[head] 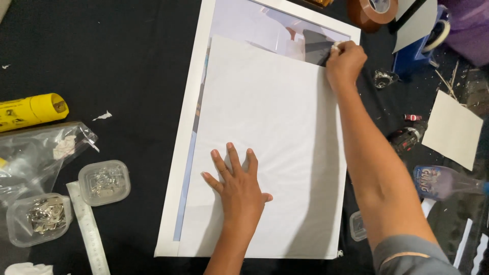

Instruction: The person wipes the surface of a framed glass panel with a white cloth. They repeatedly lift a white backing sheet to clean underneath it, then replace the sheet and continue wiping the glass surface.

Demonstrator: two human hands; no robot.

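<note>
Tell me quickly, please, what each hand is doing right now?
Left hand: open, palm flat on the white sheet.
Right hand: closed, fingers pinching the sheet's top right corner.

We look straight down from our head, close over the white frame point(183, 153) on the black table point(127, 61).

A work surface covered in black cloth point(137, 56) fills the view, flecked with small white paper scraps point(103, 116) and evenly lit from above.
</note>
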